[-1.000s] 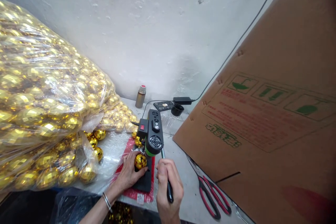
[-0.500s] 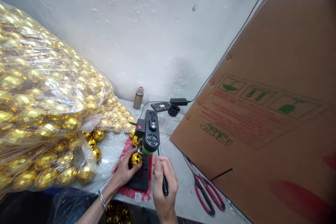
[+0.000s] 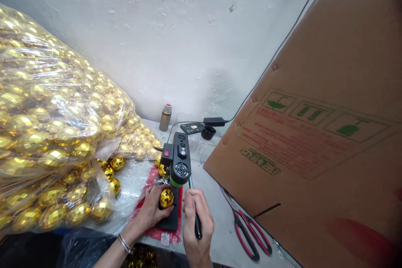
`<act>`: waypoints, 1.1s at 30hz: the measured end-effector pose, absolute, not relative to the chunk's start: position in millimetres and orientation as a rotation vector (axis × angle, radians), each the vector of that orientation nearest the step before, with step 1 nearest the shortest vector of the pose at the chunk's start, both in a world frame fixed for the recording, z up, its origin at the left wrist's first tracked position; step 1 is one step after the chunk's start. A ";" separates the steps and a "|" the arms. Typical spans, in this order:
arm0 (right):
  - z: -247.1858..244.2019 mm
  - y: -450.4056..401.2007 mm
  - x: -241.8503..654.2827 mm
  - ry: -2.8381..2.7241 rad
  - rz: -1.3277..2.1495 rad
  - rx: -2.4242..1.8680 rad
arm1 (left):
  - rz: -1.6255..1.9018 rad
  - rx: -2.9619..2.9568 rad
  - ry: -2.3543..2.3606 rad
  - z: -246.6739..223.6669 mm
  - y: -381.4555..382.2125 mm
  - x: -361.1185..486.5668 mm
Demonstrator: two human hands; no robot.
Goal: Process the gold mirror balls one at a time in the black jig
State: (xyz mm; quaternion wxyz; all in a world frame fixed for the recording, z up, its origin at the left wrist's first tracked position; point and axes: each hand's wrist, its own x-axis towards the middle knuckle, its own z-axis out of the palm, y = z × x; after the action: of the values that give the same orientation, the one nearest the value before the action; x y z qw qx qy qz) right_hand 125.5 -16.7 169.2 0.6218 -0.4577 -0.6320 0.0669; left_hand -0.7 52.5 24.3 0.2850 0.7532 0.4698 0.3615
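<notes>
A gold mirrored ball sits between the thumb and fingers of my left hand, over the black base of a small machine. The machine has a black head with round vents, a green ring below and a red switch at its side. My right hand is wrapped round the black grip of the machine's lever, just right of the base. Red plastic lies under the base. Another gold ball rests behind my left hand, beside the machine.
Clear bags of gold balls fill the left. Red-handled scissors lie right of my right hand, beside a large cardboard box. A flask, a black cup and a power adapter stand near the wall.
My left hand and the gold ball have moved slightly toward me and to the right, away from the machine's head. My right hand has hardly moved.
</notes>
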 end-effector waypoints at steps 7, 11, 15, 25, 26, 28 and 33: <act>165.7 -15.7 124.4 -1.425 0.137 -1.048 | 0.907 1.976 1.272 24.0 54.7 1.3; 165.2 -16.4 124.5 -1.417 0.144 -1.060 | 0.959 1.856 1.271 28.5 53.3 -1.8; 166.5 -17.5 124.6 -1.422 0.170 -1.060 | 1.072 1.527 1.200 29.4 54.4 -10.3; 170.5 -18.6 122.2 -1.425 0.157 -1.069 | 1.092 1.370 1.136 24.4 58.0 -17.1; 170.2 -18.5 122.3 -1.422 0.159 -1.068 | 1.083 1.407 1.145 25.3 57.6 -16.9; 169.8 -18.2 122.6 -1.421 0.161 -1.064 | 1.068 1.494 1.158 27.0 56.7 -16.1; 170.9 -17.6 123.8 -1.425 0.149 -1.059 | 1.028 1.718 1.173 27.5 54.1 -12.6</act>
State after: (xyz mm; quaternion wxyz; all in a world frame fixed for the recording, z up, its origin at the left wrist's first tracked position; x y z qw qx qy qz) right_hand 123.8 -17.6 170.9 0.6287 -0.4622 -0.6220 0.0649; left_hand -12.6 54.1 27.5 0.3990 0.6788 0.4636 0.4063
